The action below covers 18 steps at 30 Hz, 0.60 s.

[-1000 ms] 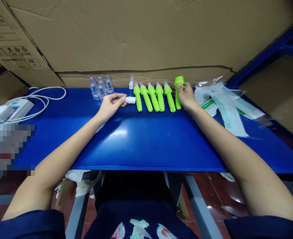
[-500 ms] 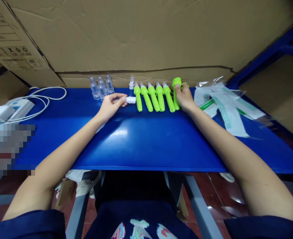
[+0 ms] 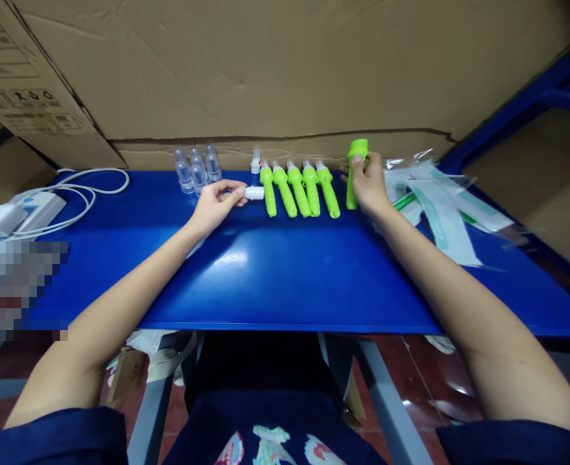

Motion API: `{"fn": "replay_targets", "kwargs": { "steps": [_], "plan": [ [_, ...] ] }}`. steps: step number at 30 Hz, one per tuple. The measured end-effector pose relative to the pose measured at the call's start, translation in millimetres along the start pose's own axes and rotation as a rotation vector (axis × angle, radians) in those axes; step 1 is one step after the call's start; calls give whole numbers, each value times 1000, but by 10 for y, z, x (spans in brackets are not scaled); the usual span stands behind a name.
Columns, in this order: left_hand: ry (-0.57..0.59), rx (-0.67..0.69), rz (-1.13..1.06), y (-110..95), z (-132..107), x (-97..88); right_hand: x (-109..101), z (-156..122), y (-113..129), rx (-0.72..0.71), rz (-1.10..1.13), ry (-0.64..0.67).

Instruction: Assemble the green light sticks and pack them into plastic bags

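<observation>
Clear bottles (image 3: 198, 172), L side of blue counter (image 3: 285, 278); contents: I can't tell. My L hand (image 3: 215, 204): fingers pinch white cap (image 3: 255, 193), approx. ctr. My R hand (image 3: 370, 185): fingers grip bright-green, wide-topped handle (image 3: 358, 151), R of green row (image 3: 310, 188).

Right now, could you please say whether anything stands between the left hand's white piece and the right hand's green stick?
Yes, five green sticks lie in a row between the white piece and the held stick.
</observation>
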<state>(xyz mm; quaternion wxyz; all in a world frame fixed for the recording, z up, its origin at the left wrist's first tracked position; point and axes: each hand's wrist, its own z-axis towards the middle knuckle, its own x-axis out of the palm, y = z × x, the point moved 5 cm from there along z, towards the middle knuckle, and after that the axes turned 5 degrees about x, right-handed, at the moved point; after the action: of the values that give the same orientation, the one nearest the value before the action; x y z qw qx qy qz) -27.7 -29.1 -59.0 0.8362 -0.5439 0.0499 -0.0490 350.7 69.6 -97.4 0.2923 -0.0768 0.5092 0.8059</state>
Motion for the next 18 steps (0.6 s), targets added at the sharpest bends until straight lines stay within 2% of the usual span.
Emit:
{"fn": "replay_targets", "kwargs": {
  "steps": [3, 7, 10, 14, 18],
  "plan": [
    [-9, 21, -12, -1, 8, -4, -81, -68, 286, -56, 8, -25],
    [-20, 36, -10, 7, 23, -31, -170, -167, 806, -221, -134, 41],
    [-21, 57, 13, 6, 35, -53, -188, -192, 1095, -320, -246, 48],
    [-24, 71, 9, 5, 35, -63, -37, -211, 1260, -417, -299, 77],
    [-31, 73, -3, -3, 20, -48, 175, -375, 1337, -521, -323, 142]
  ]
}}
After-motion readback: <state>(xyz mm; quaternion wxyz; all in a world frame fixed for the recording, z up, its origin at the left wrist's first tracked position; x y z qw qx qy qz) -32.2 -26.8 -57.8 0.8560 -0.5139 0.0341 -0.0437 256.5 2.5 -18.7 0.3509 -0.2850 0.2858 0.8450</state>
